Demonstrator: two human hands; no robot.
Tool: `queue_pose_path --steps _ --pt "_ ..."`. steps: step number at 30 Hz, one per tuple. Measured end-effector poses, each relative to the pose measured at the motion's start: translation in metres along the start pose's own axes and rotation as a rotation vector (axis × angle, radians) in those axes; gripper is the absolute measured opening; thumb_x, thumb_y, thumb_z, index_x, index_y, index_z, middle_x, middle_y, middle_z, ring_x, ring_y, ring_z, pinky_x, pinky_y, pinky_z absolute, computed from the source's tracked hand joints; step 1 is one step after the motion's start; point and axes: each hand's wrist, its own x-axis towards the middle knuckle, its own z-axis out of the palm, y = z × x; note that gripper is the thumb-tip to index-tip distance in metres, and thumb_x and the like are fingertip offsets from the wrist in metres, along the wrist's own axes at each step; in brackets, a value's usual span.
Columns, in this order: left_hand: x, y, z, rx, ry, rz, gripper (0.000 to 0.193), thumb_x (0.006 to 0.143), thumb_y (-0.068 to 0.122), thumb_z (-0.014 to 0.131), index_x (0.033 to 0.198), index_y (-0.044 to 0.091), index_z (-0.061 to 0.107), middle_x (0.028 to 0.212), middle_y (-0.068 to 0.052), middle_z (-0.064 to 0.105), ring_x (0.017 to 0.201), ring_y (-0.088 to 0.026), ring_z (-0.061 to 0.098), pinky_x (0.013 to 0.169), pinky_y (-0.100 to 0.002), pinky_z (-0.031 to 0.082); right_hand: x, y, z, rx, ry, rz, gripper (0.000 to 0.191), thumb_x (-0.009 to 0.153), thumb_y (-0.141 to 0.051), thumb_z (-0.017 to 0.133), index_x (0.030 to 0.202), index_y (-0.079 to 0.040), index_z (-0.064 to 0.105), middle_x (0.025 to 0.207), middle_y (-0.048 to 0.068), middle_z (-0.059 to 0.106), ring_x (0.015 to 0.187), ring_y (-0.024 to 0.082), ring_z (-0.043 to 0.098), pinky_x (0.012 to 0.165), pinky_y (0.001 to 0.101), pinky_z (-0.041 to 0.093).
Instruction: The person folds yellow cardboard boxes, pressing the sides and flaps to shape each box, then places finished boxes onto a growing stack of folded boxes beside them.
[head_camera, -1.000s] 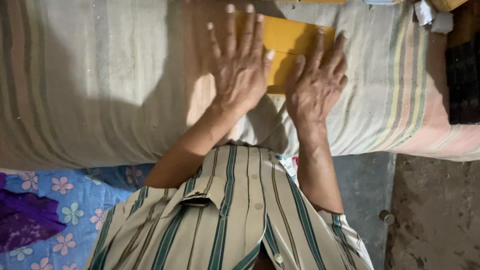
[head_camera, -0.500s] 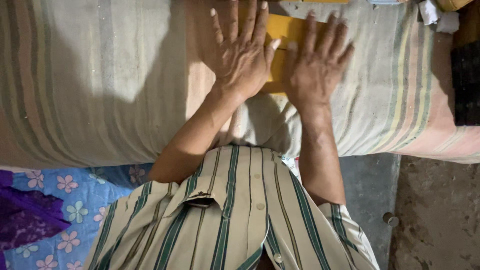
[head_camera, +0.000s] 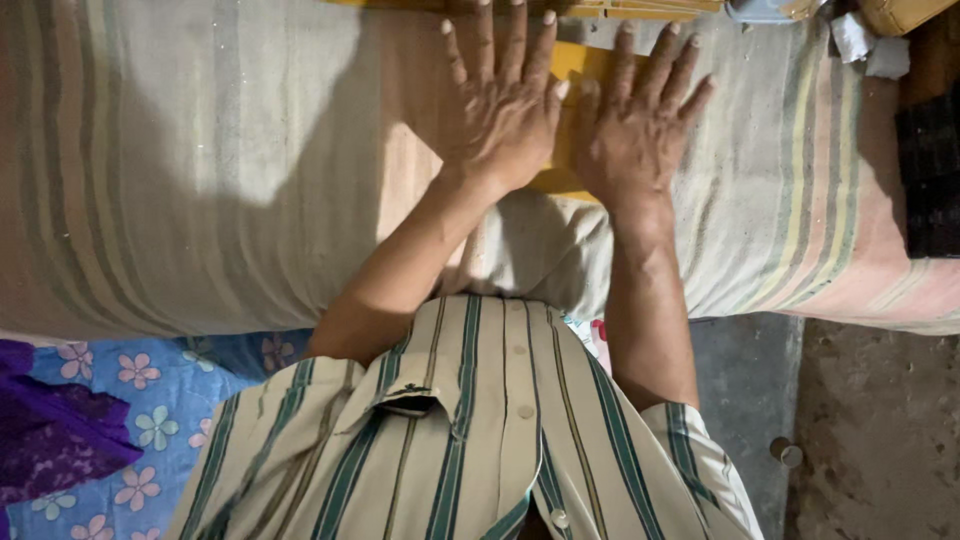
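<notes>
A: Both hands are lying flat, fingers spread, gripping nothing; left hand (head_camera: 500, 110) and right hand (head_camera: 635, 125) are pressing a yellow flat sheet (head_camera: 572, 70) on the striped bed cover (head_camera: 200, 180).

B: Sheet is lying mostly hidden, not yet lifted; crumpled white scraps (head_camera: 868, 45) are sitting top right.

The left hand (head_camera: 500, 110) and right hand (head_camera: 640, 125) lie flat, fingers spread, side by side on a yellow sheet (head_camera: 572, 120) atop a striped cloth-covered surface (head_camera: 200, 180). A striped shirt (head_camera: 470, 440) fills the foreground, beside a blue floral cloth (head_camera: 130, 440).
</notes>
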Motion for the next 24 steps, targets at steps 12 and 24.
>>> queue_pose_path --steps 12,24 --pt "0.015 -0.015 0.015 -0.005 0.050 0.163 0.050 0.099 0.022 0.052 0.145 0.004 0.051 0.150 -0.018 0.045 0.146 -0.039 0.033 0.126 -0.068 0.006 0.029 0.001 0.019 0.019 0.097 -0.248 0.053 0.100 -0.031 0.059 0.139 0.004 0.055 0.140 0.031 0.055 0.135 0.049 0.043 0.114 0.0613 0.029" --pt "0.070 -0.055 0.081 -0.485 -0.080 -0.071 0.037 0.110 0.037 0.046 0.106 0.003 0.061 0.101 -0.023 0.064 0.094 -0.040 0.064 0.087 -0.052 0.052 0.063 0.052 0.041 -0.296 0.207 -0.285 0.039 0.115 -0.032 0.054 0.086 -0.013 0.071 0.075 0.013 0.067 0.066 0.032 0.065 0.060 0.0455 0.049"
